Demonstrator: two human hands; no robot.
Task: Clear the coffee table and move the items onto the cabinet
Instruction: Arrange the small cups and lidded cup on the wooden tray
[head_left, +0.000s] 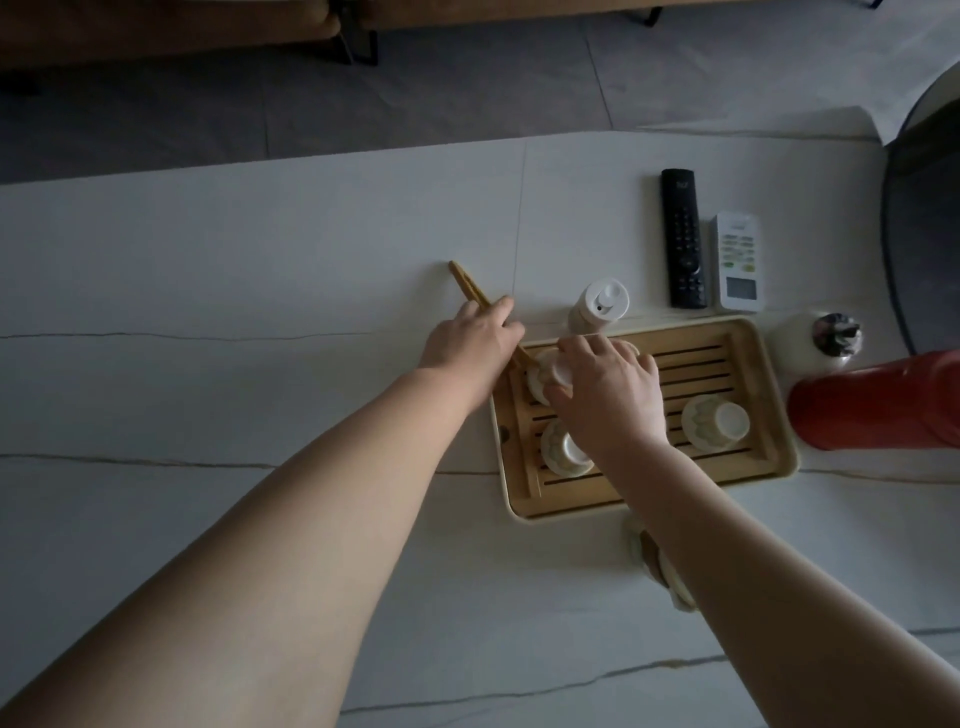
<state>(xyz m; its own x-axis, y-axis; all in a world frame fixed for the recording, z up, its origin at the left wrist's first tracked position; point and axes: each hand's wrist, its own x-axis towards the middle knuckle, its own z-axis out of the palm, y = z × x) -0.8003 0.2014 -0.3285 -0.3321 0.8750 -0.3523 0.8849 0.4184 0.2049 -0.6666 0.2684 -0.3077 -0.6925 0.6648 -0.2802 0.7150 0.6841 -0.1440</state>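
Note:
A wooden slatted tea tray (748, 338) lies on the white marble coffee table (208, 364). My left hand (470, 340) is shut on wooden tongs (467, 283), whose tips touch an upturned white cup (540, 379) at the tray's far left. My right hand (608, 392) rests its fingers on that same cup. Two more upturned cups sit on the tray, one at the near left (566, 449) and one at the right (716, 422). Another cup (636, 545) lies on the table, partly hidden under my right forearm.
Behind the tray stand a white lidded bottle (600, 306), a black remote (683, 236) and a white remote (737, 260). To the right are a white jar with a dark top (821, 345), a red flask (878, 405) and a dark round object (924, 218). Grey floor lies beyond the table.

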